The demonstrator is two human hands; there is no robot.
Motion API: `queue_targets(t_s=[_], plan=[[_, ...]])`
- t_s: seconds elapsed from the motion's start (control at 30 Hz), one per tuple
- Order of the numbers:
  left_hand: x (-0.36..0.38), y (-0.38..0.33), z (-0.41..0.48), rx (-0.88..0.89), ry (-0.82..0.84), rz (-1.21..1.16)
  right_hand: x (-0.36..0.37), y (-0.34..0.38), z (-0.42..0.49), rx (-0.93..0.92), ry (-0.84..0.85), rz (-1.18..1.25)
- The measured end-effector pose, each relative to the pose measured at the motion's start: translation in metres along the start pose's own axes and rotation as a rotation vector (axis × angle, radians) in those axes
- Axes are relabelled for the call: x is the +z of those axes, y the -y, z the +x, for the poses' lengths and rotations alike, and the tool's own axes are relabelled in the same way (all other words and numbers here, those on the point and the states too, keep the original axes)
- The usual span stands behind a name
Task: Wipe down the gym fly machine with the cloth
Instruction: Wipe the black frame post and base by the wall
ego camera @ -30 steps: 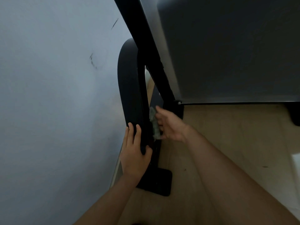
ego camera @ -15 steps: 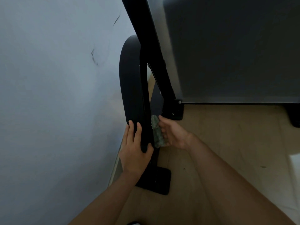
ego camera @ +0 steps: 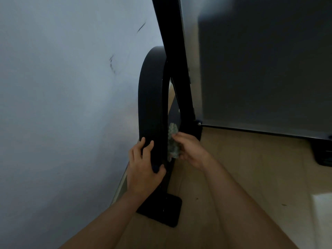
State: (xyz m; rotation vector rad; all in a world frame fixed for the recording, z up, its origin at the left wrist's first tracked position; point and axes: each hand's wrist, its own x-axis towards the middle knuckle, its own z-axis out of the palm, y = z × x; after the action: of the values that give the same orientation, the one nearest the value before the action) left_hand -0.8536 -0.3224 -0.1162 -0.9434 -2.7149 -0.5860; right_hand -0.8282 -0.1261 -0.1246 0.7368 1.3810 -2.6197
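Observation:
The fly machine's black curved frame leg (ego camera: 150, 97) arches down beside the wall to a flat black foot (ego camera: 164, 212) on the floor. My left hand (ego camera: 143, 169) grips this leg low down, fingers on its outer face and thumb round its inner edge. My right hand (ego camera: 190, 149) holds a crumpled grey-green cloth (ego camera: 172, 141) and presses it against the inner side of the leg, between the leg and a slanted black strut (ego camera: 177, 56). Part of the cloth is hidden behind the leg.
A pale blue wall (ego camera: 62, 105) with dark scuff marks stands close on the left. A large dark grey panel (ego camera: 260, 65) of the machine fills the upper right. Light wooden floor (ego camera: 251, 177) lies below, with another black foot (ego camera: 323, 153) at the right edge.
My right hand with the cloth slid a little down the inner side of the leg, then back up slightly. My left hand kept its grip on the leg.

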Motion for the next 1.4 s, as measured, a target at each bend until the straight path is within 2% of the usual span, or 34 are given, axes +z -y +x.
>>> queue_targets(t_s=[0.13,0.2,0.33,0.43,0.5,0.57,0.63,0.7,0.77,1.07,1.27,1.33,1.4], plan=[[-0.005,0.016,0.011,0.090,-0.010,-0.013,-0.020,-0.027,0.002,0.138,0.005,-0.222],[-0.006,0.026,0.017,0.180,0.016,0.013,-0.031,-0.034,0.006,0.131,-0.043,-0.296],[0.001,0.031,0.017,0.228,0.015,-0.026,-0.045,-0.023,0.026,-0.183,-0.303,-0.505],[0.006,0.028,0.015,0.205,-0.018,-0.058,-0.042,0.000,0.049,-0.424,-0.376,-0.716],[0.006,0.027,0.015,0.203,-0.027,-0.052,-0.034,0.010,0.064,-0.560,-0.321,-0.893],[0.006,0.027,0.016,0.208,-0.033,-0.036,-0.031,0.007,0.080,-0.638,-0.124,-1.218],[0.006,0.028,0.017,0.210,-0.041,-0.021,-0.038,-0.008,0.088,-0.562,0.078,-1.650],[0.006,0.028,0.017,0.212,-0.038,-0.008,-0.053,-0.024,0.090,-0.518,0.117,-1.845],[0.006,0.028,0.018,0.213,-0.030,0.000,-0.064,-0.035,0.086,-0.594,0.097,-1.852],[0.001,0.015,0.019,0.162,-0.027,0.013,-0.082,-0.065,0.057,-0.835,0.209,-1.916],[0.003,0.014,0.017,0.161,-0.028,0.001,-0.082,-0.066,0.052,-0.934,0.381,-1.967],[0.003,0.014,0.018,0.161,-0.031,-0.007,-0.080,-0.060,0.054,-0.893,0.318,-1.951],[0.004,0.014,0.018,0.151,-0.029,-0.007,-0.078,-0.051,0.060,-0.778,0.173,-1.874]])
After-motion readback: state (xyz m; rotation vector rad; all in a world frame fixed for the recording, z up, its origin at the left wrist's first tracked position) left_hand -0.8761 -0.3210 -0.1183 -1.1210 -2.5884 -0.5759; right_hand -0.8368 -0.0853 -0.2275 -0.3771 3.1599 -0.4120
